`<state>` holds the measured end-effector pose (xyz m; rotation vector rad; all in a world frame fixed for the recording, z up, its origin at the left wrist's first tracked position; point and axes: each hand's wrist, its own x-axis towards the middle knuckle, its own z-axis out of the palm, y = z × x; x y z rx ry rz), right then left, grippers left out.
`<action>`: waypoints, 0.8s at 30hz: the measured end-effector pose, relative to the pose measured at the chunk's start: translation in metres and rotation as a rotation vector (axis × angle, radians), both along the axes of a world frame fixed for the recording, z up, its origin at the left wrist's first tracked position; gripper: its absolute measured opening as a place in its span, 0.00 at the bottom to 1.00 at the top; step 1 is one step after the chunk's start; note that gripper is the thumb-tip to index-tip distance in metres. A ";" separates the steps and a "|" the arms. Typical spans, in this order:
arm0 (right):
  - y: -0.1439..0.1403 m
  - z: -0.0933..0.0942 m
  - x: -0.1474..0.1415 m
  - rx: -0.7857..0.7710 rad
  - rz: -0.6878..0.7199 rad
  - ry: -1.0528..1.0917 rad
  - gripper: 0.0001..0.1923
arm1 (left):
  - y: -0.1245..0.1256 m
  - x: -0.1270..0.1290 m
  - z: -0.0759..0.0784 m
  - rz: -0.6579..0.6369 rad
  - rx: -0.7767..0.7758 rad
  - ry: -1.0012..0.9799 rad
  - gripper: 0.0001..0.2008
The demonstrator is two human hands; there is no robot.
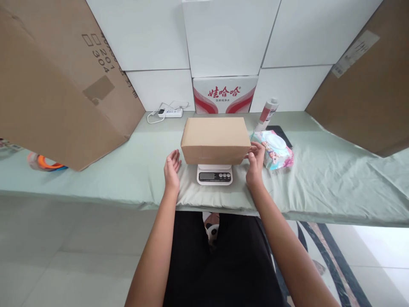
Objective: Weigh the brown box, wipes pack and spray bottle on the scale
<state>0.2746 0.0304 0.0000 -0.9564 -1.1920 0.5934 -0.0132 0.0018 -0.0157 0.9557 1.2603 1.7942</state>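
Note:
A closed brown cardboard box [215, 133] rests on a small white kitchen scale [214, 182], covering most of its weighing platform. The scale's grey display and several round buttons face me at the front. To the box's left, my left hand [173, 168] is open, its fingers slightly curled and a small gap from the box. My right hand [255, 162] is at the box's right end, with fingers apart and fingertips at or very near its side; whether they touch I cannot tell. Neither hand grips the box.
A pack of wet wipes [275, 149] lies right of my right hand, with a bottle [267, 111] and a dark flat object [281, 135] behind. A white power strip [171, 113] with cable sits back left. Large cartons [64, 85] flank the cloth-covered table [335, 183]. Orange tape rolls [46, 162] lie far left.

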 end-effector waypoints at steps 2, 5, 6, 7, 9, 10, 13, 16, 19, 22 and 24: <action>0.001 -0.001 0.000 -0.010 -0.004 0.001 0.25 | 0.000 0.000 -0.001 -0.004 0.003 0.000 0.37; 0.002 -0.001 0.000 -0.021 -0.004 -0.007 0.26 | 0.001 -0.001 -0.002 -0.010 0.007 0.002 0.38; 0.003 -0.002 0.000 -0.021 -0.008 -0.006 0.26 | 0.002 -0.001 -0.003 -0.015 0.009 0.008 0.38; 0.004 -0.002 -0.001 -0.019 -0.014 0.000 0.27 | 0.002 -0.001 -0.003 -0.018 0.010 0.015 0.38; 0.006 -0.003 -0.001 -0.013 -0.025 0.022 0.27 | 0.003 -0.001 -0.005 -0.022 0.013 0.025 0.39; 0.007 -0.004 -0.002 -0.011 -0.030 0.031 0.27 | 0.004 -0.001 -0.005 -0.022 0.014 0.027 0.39; 0.012 -0.007 -0.002 -0.020 -0.040 0.035 0.26 | 0.005 -0.001 -0.005 -0.029 0.015 0.033 0.40; 0.015 -0.010 -0.002 -0.034 -0.046 0.038 0.26 | 0.004 -0.001 -0.004 -0.040 0.017 0.037 0.40; 0.016 -0.012 -0.002 -0.028 -0.045 0.060 0.26 | 0.003 0.000 -0.002 -0.031 0.010 0.023 0.40; 0.016 -0.012 -0.002 -0.014 -0.043 0.064 0.26 | 0.003 0.001 -0.001 -0.023 0.002 0.011 0.39; 0.016 -0.012 -0.002 -0.015 -0.034 0.061 0.26 | 0.002 0.001 -0.001 -0.030 0.003 0.020 0.38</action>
